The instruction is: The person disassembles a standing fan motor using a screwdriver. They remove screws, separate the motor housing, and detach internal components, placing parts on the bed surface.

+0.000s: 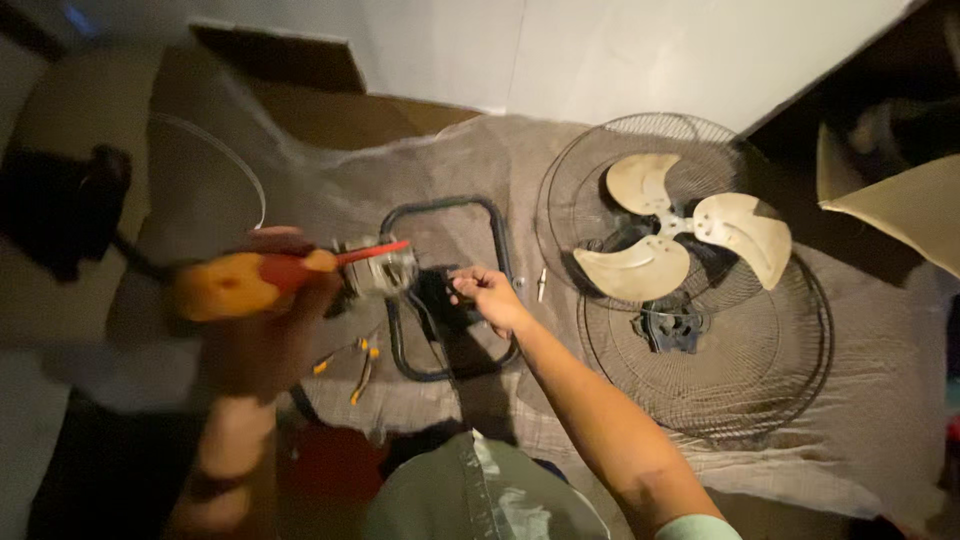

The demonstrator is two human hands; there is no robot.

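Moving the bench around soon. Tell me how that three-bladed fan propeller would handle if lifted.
The fan blade probably feels light for its span, since its blades look thin. It lies loose on a wire guard, so a nudge could slide it. Its curved blades likely flex somewhat; gripping the hub seems safer.

Fan blade (pixel 680 228) on wire grilles (pixel 700 340) (pliers (pixel 362 372) probably, nearby).
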